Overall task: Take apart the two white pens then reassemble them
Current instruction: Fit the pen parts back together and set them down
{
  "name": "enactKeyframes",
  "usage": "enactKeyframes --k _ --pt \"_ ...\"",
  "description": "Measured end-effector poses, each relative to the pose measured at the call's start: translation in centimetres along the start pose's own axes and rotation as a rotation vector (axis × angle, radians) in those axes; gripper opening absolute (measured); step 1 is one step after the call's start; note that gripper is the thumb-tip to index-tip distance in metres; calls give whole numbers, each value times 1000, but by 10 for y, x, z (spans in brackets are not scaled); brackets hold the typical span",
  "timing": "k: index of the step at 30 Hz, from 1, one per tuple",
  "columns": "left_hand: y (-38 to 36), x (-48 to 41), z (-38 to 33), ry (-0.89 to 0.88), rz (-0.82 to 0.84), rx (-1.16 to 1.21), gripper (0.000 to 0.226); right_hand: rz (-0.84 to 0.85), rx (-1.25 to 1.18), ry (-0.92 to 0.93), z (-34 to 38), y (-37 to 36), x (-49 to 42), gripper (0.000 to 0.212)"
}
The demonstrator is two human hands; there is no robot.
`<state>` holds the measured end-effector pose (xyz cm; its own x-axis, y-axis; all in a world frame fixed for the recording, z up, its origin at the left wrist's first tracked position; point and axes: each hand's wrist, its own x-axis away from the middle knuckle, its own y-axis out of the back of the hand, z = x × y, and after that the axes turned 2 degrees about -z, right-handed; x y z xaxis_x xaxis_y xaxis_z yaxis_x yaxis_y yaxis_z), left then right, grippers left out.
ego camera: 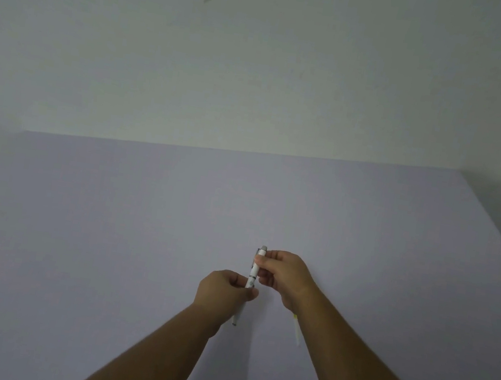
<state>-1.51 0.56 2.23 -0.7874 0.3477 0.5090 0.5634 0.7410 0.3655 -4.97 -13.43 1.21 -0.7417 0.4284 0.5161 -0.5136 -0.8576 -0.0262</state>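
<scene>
The left hand [224, 293], nearer, pinches the lower barrel of a white pen [252, 274] held above the surface [106, 233]. Farther, the right hand [283, 274] pinches its upper half. The long axis runs away from the person, between both grips.

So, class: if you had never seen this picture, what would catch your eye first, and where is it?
A white pen, held almost upright above the middle of a pale lilac table. The left hand pinches its lower barrel and the right hand its upper end near the clip. A second pale, thin piece pokes out beside the right wrist; what it is cannot be told.
</scene>
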Motion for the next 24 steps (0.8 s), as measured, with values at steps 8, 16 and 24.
enactKeyframes --k 8,16,24 --pt "0 0 1 28 26 70 5 33 15 16 2 2 1 9" --pt "-4 -2 7 75 26 127 8 -8 63 6 -4 2 -2 8" --pt "-18 -15 28 132 -109 46 6 -314 944 -45 -29 30 -1 17"
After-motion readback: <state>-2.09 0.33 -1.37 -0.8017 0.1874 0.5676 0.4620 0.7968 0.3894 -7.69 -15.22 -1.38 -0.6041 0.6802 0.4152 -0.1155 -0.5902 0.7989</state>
